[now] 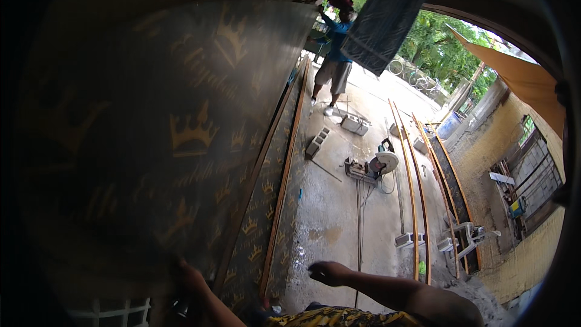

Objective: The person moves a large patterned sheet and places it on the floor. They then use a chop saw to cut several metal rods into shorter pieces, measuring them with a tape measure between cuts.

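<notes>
A large dark board with gold crown prints stands tilted across the left side. At its near lower edge my left hand grips it, the fingertips lost in shadow. My right hand hangs over the concrete floor with fingers loosely bent and apart, holding nothing. At the far end a person in a blue top has an arm raised to the board's edge. Beneath and beside the board lies another crown-printed dark board, with long brown metal bars along it.
A cut-off saw sits mid-floor, near hollow concrete blocks and thin rods. Long bars rest on blocks to the right, beside a white plastic chair. A dark wrapped panel hangs overhead.
</notes>
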The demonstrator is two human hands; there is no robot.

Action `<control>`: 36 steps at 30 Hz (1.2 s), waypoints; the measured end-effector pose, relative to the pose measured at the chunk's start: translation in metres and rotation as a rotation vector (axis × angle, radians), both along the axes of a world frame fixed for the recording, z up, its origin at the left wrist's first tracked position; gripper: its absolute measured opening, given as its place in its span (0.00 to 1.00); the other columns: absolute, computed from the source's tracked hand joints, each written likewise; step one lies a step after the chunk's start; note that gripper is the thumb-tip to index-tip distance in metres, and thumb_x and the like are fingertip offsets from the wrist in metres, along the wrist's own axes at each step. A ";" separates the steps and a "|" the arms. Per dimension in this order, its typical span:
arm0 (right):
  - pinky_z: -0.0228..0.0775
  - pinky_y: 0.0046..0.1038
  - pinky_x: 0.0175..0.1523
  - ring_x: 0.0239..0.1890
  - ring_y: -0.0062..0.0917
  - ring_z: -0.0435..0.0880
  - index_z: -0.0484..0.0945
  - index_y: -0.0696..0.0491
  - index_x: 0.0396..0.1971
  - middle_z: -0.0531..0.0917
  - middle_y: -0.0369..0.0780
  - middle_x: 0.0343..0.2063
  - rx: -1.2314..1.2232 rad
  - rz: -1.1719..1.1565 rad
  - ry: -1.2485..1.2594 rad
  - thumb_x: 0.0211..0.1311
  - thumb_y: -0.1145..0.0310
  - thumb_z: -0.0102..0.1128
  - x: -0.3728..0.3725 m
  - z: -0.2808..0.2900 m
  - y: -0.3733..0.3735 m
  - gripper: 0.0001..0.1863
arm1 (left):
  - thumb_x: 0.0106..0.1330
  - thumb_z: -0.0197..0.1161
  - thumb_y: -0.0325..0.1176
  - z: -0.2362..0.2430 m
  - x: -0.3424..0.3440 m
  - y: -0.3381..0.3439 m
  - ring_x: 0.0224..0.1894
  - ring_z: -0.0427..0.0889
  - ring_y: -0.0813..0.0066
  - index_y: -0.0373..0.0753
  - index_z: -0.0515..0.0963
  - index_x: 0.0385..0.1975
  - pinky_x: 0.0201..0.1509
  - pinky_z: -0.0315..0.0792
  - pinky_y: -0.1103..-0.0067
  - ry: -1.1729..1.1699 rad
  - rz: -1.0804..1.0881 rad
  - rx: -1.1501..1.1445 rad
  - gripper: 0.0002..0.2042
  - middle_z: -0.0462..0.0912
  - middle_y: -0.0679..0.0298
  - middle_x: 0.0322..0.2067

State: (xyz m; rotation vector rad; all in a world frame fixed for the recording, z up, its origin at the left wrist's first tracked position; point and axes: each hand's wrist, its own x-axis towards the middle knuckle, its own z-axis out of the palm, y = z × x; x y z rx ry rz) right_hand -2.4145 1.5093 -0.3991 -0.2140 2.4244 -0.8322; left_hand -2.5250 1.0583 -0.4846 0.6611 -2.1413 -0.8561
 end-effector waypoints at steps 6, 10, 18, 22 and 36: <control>0.76 0.45 0.57 0.53 0.50 0.84 0.86 0.50 0.47 0.87 0.51 0.47 0.460 -0.411 -0.333 0.67 0.46 0.56 0.204 -0.119 0.196 0.24 | 0.80 0.51 0.51 0.128 0.004 0.034 0.64 0.76 0.46 0.25 0.70 0.64 0.67 0.71 0.65 0.102 0.043 0.273 0.30 0.75 0.39 0.63; 0.76 0.43 0.59 0.54 0.49 0.84 0.85 0.53 0.48 0.87 0.50 0.47 0.505 -0.480 -0.425 0.67 0.45 0.57 0.284 -0.129 0.249 0.26 | 0.79 0.51 0.56 0.233 0.006 0.068 0.73 0.66 0.50 0.29 0.57 0.74 0.75 0.62 0.66 0.146 0.141 0.194 0.37 0.62 0.41 0.72; 0.76 0.40 0.59 0.53 0.47 0.85 0.86 0.53 0.47 0.88 0.52 0.45 0.265 -0.862 -0.317 0.67 0.48 0.62 0.322 -0.200 0.233 0.23 | 0.79 0.52 0.56 0.365 -0.005 0.065 0.76 0.61 0.58 0.29 0.54 0.75 0.79 0.56 0.68 0.386 -0.001 -0.319 0.39 0.59 0.46 0.75; 0.76 0.39 0.59 0.53 0.47 0.85 0.86 0.52 0.47 0.88 0.52 0.45 0.114 -0.843 -0.344 0.67 0.48 0.62 0.309 -0.202 0.200 0.23 | 0.76 0.50 0.61 0.401 0.003 0.087 0.75 0.64 0.57 0.28 0.56 0.75 0.78 0.58 0.68 0.403 -0.198 -0.045 0.42 0.61 0.46 0.74; 0.77 0.41 0.56 0.50 0.48 0.86 0.85 0.55 0.46 0.88 0.53 0.43 -0.009 -0.964 -0.197 0.66 0.51 0.62 0.308 -0.233 0.269 0.22 | 0.68 0.46 0.75 0.440 0.077 0.228 0.71 0.68 0.53 0.30 0.60 0.73 0.75 0.62 0.66 0.321 -0.181 0.089 0.51 0.64 0.45 0.72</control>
